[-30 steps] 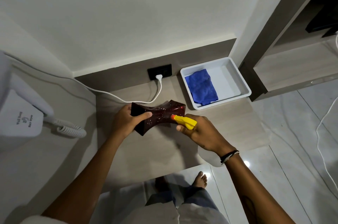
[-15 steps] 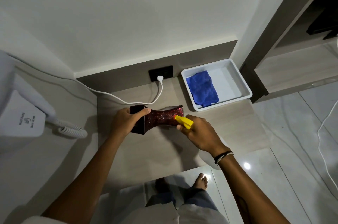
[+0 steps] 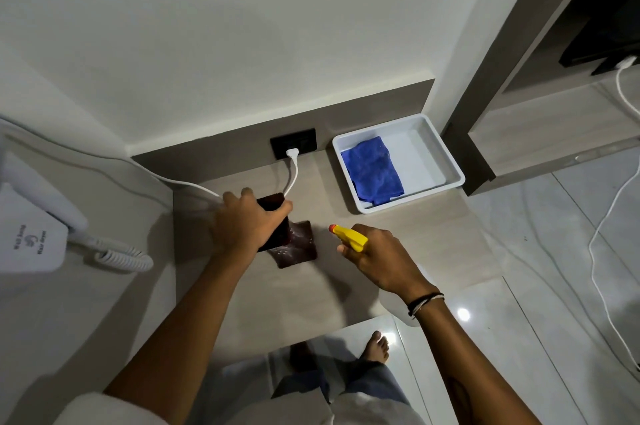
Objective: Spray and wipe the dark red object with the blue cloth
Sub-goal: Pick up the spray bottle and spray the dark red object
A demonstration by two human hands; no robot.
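Beige table set against a white wall, seen from above. At its middle stands the dark red object, wet with droplets. The left hand is clenched over the object's top. Just right of it, apart from the object, the right hand grasps a spray bottle, its yellow nozzle pointing at the object. Farther right, a white tray holds the blue cloth. A white cord runs to a far wall socket.
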